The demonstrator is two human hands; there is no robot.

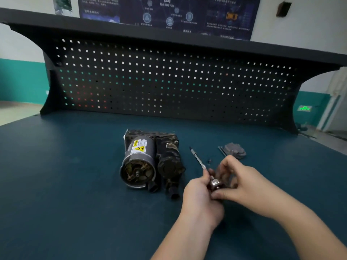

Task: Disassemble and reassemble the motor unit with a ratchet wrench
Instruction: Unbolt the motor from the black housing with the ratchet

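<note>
Your left hand [201, 196] curls round the shiny steel ratchet [203, 168] near its rounded chrome head, the thin shaft slanting far-left, while your right hand [242, 182] pinches at that same head with bent fingers. The motor [148, 160], a smooth cylinder with a yellow warning label joined to a grimy black housing, lies on the matte blue bench [75, 184] just left of your hands. A dull grey metal cover [234, 150] rests far-right of them, before the black perforated pegboard [169, 77].

Motor unit [150, 162] lies mid-table [65, 184]; ratchet wrench [203, 168] to its right, cover plate [234, 151] farther right, pegboard [169, 81] along the back edge.
</note>
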